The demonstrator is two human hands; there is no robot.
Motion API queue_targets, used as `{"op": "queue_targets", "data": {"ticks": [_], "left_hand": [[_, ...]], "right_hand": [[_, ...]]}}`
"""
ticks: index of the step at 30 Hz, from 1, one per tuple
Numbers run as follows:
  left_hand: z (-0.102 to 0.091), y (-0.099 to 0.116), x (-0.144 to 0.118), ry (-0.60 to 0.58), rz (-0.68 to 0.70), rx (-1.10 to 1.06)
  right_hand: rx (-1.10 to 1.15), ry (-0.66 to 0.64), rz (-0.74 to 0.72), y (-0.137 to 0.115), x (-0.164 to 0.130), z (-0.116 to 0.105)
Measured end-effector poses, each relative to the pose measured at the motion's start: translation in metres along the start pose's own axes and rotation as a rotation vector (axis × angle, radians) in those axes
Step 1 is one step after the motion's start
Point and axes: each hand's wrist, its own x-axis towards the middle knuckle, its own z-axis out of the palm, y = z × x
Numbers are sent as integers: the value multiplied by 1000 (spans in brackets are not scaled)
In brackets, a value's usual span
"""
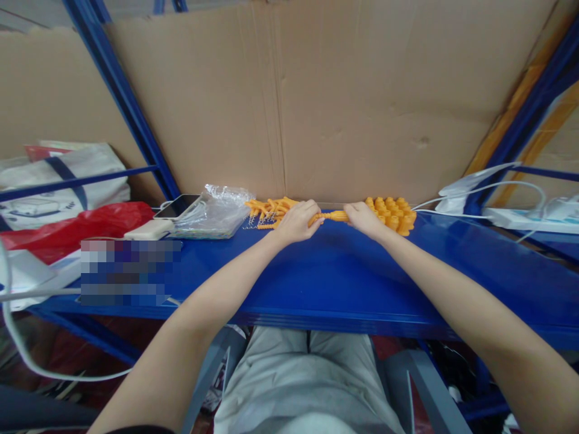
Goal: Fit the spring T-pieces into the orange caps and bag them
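Between my two hands runs a slim orange plastic piece, knobby toward the left and ribbed and wider toward the right. My left hand is closed around its left end, thumb and fingers pressed together. The right end sits in the closed fingers of my right hand. Behind my left hand lies a pile of branching orange plastic pieces, with thin metal chains at its near side. Just right of my right hand, several orange cup-like plastic parts stand grouped together. My fingers hide both ends of the held piece.
The blue tabletop meets a cardboard wall at the back. To the left lie a clear plastic bag, a phone, a white power bank and a red bag. White cables and a power strip are at right.
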Motion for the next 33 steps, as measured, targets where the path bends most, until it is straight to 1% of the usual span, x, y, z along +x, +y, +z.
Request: {"op": "queue_targets", "data": {"ticks": [2,4,7,16,18,20,22,25,27,29,33], "left_hand": [[-1,1,0,-19,3,24],[-1,1,1,-36,-1,31],[-1,1,1,-51,-13,20],[1,-2,0,-60,-11,-6],[1,-3,0,-72,-11,-7],[2,-4,-1,-92,-8,0],[3,-8,-2,-114,-14,12],[5,-15,-4,-132,-50,15],[7,-20,-7,-139,-74,6],[10,-25,-9,-146,-95,-6],[16,-31,-12,-154,-125,-44]], "right_hand": [[137,-91,149,-3,-2,0],[238,-153,228,-5,-5,-1],[295,-179,236,-6,-6,-2],[321,-214,278,-5,-4,-2],[294,-210,225,-2,-2,-2],[242,-202,118,6,1,-1],[153,-196,-40,16,7,-1],[-11,-203,-325,34,16,1],[-87,-206,-460,42,19,3],[-155,-207,-515,45,18,6],[-294,-222,-514,39,12,11]]}}
